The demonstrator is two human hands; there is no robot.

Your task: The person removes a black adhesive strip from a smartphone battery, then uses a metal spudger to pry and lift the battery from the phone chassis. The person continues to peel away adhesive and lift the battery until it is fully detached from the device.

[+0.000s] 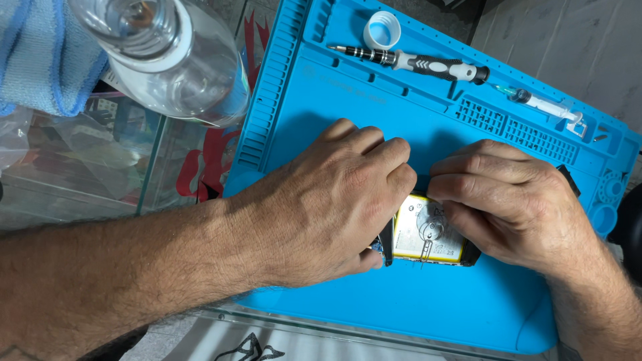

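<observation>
An opened phone (428, 234), showing its pale yellow battery, is lying on the blue work mat (348, 100). The left hand (328, 200) and right hand (508, 200) are arching knuckles-up over it, fingers curled and pressing its edges.

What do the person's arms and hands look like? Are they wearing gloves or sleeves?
No gloves and no sleeves show. The left hand and right hand are bare, and both forearms are bare and hairy. No rings, watch or bracelets show. A small dark mark shows at the picture's lower-left edge.
</observation>
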